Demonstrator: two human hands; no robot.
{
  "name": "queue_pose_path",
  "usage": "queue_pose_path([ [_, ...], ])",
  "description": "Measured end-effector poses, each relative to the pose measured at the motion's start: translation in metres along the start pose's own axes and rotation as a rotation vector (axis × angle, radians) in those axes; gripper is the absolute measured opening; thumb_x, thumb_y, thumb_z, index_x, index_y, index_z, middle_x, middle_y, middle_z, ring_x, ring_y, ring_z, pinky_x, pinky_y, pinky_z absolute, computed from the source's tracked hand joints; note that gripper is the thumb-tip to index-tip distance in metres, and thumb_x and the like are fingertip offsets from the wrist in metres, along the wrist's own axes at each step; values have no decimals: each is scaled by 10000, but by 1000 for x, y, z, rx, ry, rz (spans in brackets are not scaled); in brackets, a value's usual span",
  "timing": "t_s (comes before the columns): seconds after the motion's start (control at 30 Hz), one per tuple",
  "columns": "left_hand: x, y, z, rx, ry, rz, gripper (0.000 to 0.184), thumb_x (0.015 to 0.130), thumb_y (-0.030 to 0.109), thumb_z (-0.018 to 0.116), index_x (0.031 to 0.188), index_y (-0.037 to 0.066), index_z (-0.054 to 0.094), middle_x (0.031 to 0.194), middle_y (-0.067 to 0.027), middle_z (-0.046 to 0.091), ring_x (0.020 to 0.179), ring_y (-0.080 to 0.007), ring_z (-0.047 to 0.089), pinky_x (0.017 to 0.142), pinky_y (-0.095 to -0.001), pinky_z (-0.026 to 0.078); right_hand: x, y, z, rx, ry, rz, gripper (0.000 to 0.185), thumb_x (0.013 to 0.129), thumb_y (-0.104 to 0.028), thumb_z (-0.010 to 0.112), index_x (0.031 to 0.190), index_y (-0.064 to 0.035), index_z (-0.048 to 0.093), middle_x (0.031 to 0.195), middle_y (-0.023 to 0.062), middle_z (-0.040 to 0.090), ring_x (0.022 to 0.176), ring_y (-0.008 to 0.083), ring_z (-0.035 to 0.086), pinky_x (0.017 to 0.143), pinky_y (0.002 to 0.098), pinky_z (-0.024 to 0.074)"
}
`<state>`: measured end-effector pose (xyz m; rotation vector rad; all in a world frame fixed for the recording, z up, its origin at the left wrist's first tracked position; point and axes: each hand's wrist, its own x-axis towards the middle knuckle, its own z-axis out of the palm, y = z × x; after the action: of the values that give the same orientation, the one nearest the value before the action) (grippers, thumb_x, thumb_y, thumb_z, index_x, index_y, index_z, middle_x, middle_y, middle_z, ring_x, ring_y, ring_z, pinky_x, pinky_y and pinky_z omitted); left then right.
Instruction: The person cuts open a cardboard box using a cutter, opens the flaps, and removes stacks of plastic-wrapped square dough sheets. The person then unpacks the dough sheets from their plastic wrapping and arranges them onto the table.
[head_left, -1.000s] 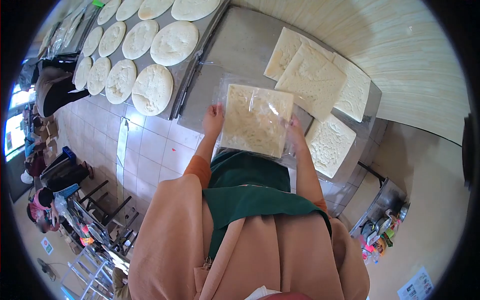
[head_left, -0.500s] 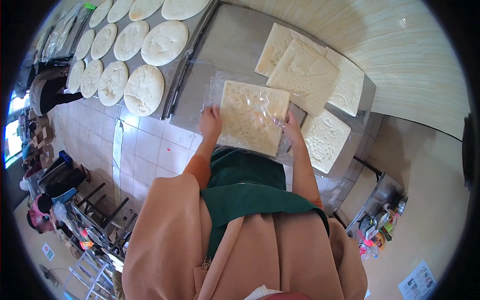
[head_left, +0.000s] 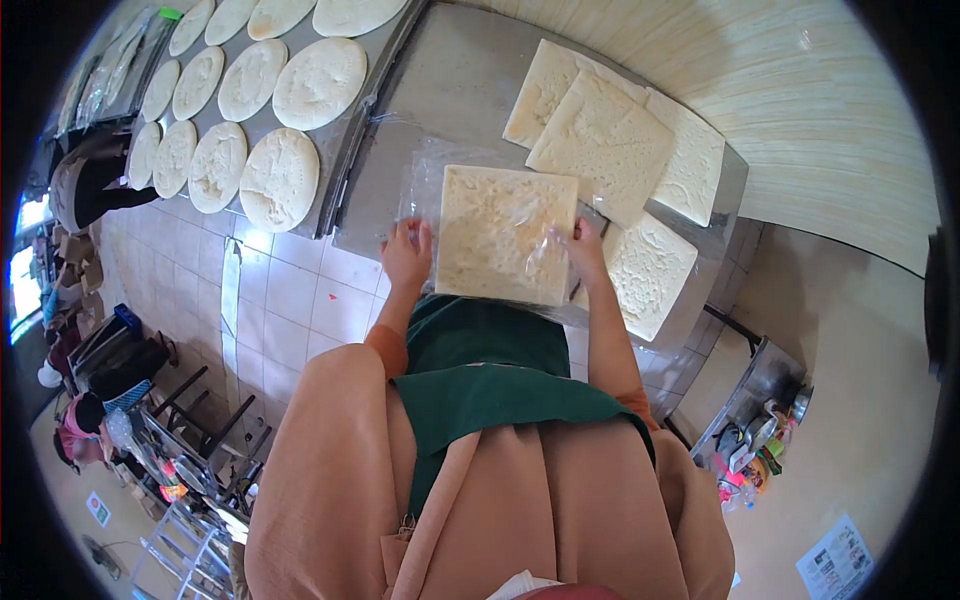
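Note:
A square pale flatbread (head_left: 505, 225) lies inside a clear plastic bag (head_left: 425, 175) at the near edge of the metal table, roughly level in front of me. The bag's loose film spreads out past the bread's left side. There my left hand (head_left: 407, 258) has its fingers curled on the film, a little apart from the bread. Against the bread's right edge, my right hand (head_left: 583, 250) pinches the plastic with thumb and fingers.
Several bare square flatbreads (head_left: 605, 145) overlap on the right of the metal table (head_left: 440, 70). Round flatbreads (head_left: 280, 180) fill another table at left. A wall (head_left: 820, 130) borders the right side. A co-worker (head_left: 85, 425) is at lower left, near racks.
My left hand has moved slightly left and down, away from the bread. The bagged bread has turned a little and sits straighter. My right hand stays at its right edge.

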<state>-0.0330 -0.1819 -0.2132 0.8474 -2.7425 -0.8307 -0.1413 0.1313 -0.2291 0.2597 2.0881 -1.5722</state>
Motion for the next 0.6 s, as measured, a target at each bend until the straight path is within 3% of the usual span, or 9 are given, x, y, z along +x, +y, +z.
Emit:
queue_pose_path([
  [0.1,30,9,25,-110,-100,-354,377,918,462,565,1000,109,669,814,-71,693,794,-247,653,843,-439,416,4,-14,23,-106,101,12,272,878,-171,699,1055,16,613,895,67,686,783,124,623,713,278,497],
  [0.2,40,-13,43,-53,8,-370,314,930,431,541,954,142,659,829,-70,707,827,-277,663,875,-460,373,-2,-18,16,16,64,1,267,888,-185,692,1061,6,621,890,56,685,761,105,611,691,263,489],
  [0.3,39,-12,36,-52,70,-349,288,921,418,563,940,147,658,754,-56,693,744,-275,650,889,-432,357,-21,-29,1,171,167,45,264,891,-189,691,1064,0,629,885,37,680,739,84,595,675,242,478],
  [0.4,41,-21,35,-24,60,-424,277,902,418,595,937,149,651,883,-62,679,846,-273,619,901,-422,347,-25,-25,-32,206,270,-61,248,895,-183,687,1061,-5,636,878,17,667,745,64,582,670,223,468],
  [0.5,31,-2,31,218,255,-164,307,880,438,623,975,147,631,1081,-75,606,1032,-289,551,918,-454,356,-18,-41,-68,86,333,-174,258,898,-195,687,1059,1,635,873,7,656,753,51,563,672,216,459],
  [0.6,30,14,27,244,137,-222,360,866,435,635,1070,142,596,1206,-87,524,1144,-333,469,928,-462,361,-18,-95,-92,3,323,-227,262,901,-201,685,1061,0,634,873,-1,651,759,48,551,673,215,451],
])
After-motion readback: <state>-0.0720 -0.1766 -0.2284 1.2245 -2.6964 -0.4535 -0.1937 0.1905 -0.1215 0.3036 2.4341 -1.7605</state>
